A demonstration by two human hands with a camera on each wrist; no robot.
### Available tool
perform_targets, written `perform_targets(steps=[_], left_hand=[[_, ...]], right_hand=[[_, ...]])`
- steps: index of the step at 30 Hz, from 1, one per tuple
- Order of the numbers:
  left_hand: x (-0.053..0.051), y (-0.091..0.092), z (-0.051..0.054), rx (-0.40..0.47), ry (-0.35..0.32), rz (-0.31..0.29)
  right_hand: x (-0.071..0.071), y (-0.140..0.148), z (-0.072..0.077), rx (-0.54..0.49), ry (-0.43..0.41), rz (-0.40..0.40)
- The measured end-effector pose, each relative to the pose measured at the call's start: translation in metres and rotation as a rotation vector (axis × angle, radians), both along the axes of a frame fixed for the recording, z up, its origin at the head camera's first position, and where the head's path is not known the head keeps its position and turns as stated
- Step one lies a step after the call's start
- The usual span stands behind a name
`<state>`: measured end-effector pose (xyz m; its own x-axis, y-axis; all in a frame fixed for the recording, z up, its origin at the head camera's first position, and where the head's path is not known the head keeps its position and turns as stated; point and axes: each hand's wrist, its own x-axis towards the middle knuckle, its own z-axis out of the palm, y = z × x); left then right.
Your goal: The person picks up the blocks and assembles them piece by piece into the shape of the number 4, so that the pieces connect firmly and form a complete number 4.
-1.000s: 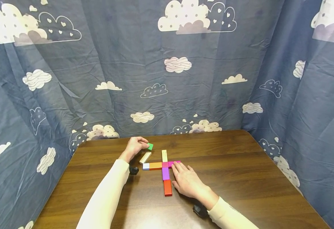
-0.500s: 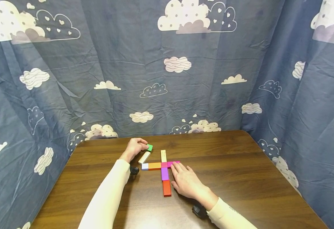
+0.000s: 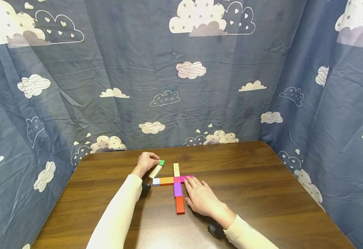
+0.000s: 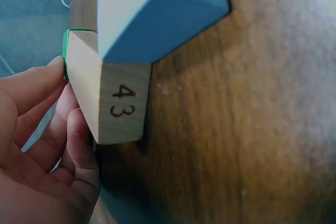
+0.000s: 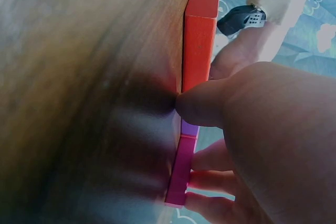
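My left hand (image 3: 145, 162) pinches a small green block (image 3: 161, 162) between thumb and fingers, against the far end of a slanted plain wooden block (image 3: 155, 171). That wooden block, marked "43" (image 4: 123, 103), meets a light blue block (image 3: 156, 182) at its near end. From there an orange block (image 3: 167, 181), a pink block (image 3: 177, 180) and a magenta block (image 3: 184, 178) run rightward. My right hand (image 3: 201, 197) lies palm down, extended fingertips on the magenta block. A purple block (image 3: 177, 189) and a red block (image 3: 180, 205) continue toward me; another plain block (image 3: 176, 169) points away.
All the blocks lie flat on a brown wooden table (image 3: 247, 180). Behind and at both sides hangs a dark blue curtain (image 3: 122, 62) with cloud prints. Each wrist wears a black camera, such as the right wrist camera (image 3: 215, 230).
My left hand has brought the green block nearer to me, from apart to touching the slanted wooden block's far end. My right hand stays on the magenta block. The head view shifts slightly.
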<state>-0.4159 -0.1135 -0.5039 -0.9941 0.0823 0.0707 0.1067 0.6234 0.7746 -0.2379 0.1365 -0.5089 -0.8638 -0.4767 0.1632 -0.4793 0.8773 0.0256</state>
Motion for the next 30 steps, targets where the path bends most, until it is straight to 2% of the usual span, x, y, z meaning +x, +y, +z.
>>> perform_targets(steps=[9, 22, 30], left_hand=[[0.0016, 0.0008, 0.0016, 0.003, 0.005, -0.049], [0.005, 0.0024, 0.0041, -0.003, -0.009, -0.069], [0.0049, 0.0022, 0.0022, -0.022, 0.001, -0.053]], right_hand=[[-0.0003, 0.0006, 0.0015, 0.004, -0.001, 0.004], [0.0002, 0.0015, 0.0018, 0.0, -0.001, 0.009], [0.0003, 0.0012, 0.0022, 0.017, 0.008, 0.013]])
